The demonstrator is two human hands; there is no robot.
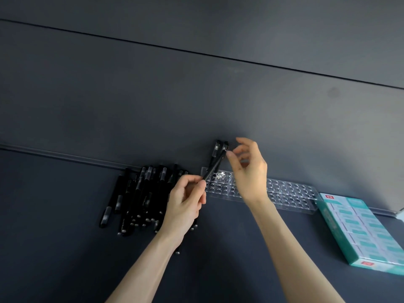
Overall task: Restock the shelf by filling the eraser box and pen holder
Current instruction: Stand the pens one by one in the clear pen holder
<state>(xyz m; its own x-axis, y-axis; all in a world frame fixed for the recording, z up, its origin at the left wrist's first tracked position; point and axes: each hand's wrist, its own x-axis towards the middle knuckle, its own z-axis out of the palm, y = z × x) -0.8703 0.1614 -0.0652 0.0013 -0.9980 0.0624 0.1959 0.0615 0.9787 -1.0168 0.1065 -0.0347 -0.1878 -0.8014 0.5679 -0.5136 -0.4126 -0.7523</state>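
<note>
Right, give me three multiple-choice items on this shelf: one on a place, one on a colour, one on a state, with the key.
1. Where does the loose pile of black pens lie relative to the clear pen holder?
A. To its left
B. To its right
C. On top of it

2. What colour is most of the eraser box?
A. Orange
B. Teal
C. Purple

3. What is the left hand doing?
A. Lying flat on the shelf
B. Lifting the eraser box
C. Gripping a tilted black pen

Key: 1 A, the pile lies off the holder's left end; 2 B, its top and sides show teal; 3 C, its fingers curl round the pen's lower part.
</note>
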